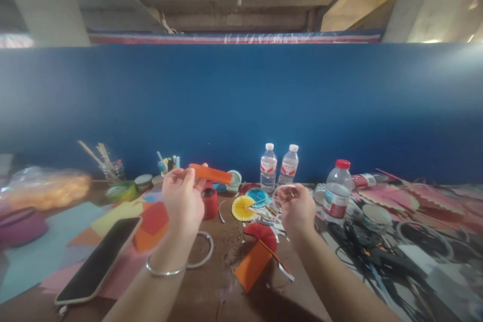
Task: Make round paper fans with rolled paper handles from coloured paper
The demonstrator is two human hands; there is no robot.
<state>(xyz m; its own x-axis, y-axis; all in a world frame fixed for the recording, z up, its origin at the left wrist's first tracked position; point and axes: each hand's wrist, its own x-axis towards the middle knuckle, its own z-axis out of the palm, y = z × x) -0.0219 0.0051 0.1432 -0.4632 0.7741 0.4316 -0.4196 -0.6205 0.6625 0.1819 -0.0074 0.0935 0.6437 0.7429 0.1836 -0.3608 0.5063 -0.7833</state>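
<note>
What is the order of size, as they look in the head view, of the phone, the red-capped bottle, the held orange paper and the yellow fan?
1. Phone
2. Red-capped bottle
3. Held orange paper and yellow fan, unranked: the paper looks longer, the fan broader.

The bare left forearm (175, 246) wears 1 thin, shiny silver bangle (166, 274).
</note>
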